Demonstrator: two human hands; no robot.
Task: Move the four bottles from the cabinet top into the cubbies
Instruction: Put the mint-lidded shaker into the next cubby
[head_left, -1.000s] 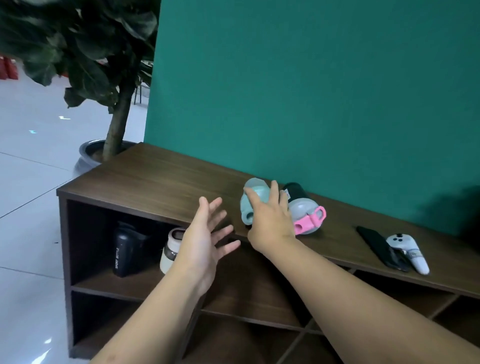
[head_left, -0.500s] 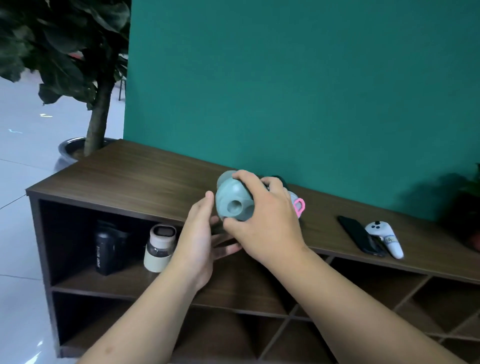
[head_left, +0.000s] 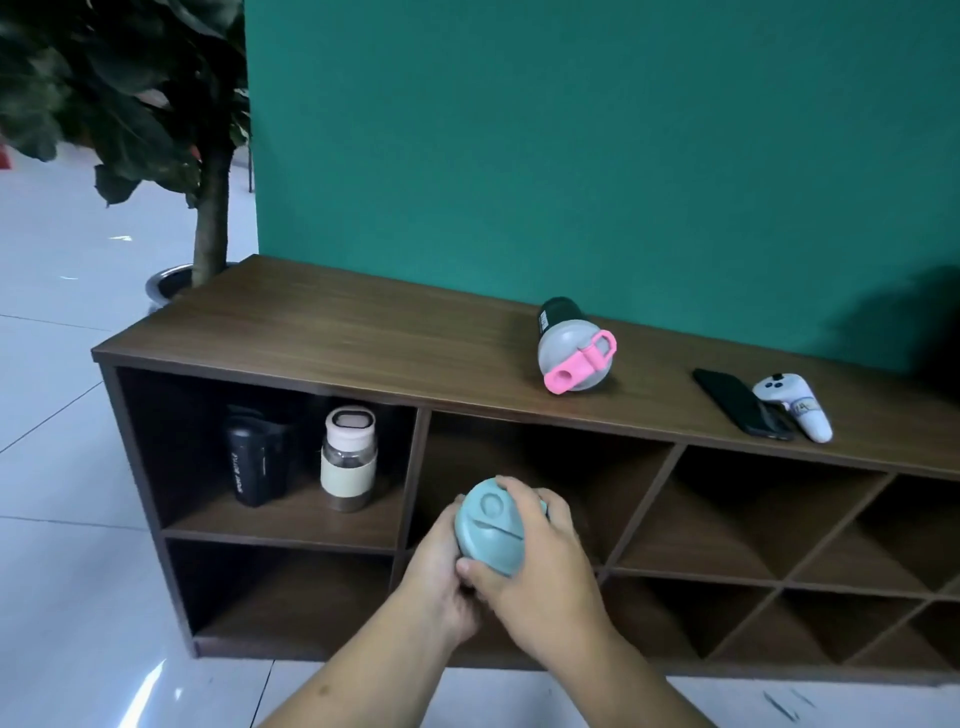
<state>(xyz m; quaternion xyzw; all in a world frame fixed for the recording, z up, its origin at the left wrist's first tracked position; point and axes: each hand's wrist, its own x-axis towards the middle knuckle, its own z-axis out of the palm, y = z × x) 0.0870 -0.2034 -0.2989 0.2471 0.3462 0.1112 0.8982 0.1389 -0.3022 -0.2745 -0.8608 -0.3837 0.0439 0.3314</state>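
My left hand (head_left: 441, 577) and my right hand (head_left: 540, 571) both grip a pale teal bottle (head_left: 491, 525), its lid end facing me, in front of the middle diagonal cubby (head_left: 540, 467). On the brown cabinet top (head_left: 337, 332) a dark bottle with a grey lid and pink strap (head_left: 574, 348) lies on its side near the green wall. In the upper left cubby stand a black bottle (head_left: 257, 460) and a cream bottle with a pale cap (head_left: 349, 457), both upright.
A black phone (head_left: 740, 402) and a white controller (head_left: 795, 408) lie on the cabinet top at the right. A potted tree (head_left: 210, 208) stands behind the cabinet's left end. Diagonal cubbies (head_left: 779, 519) fill the right part; white tiled floor (head_left: 67, 519) lies to the left.
The teal bottle has come off the cabinet top and down to cubby height, held in both hands. The bottle with the pink strap stays lying on top.
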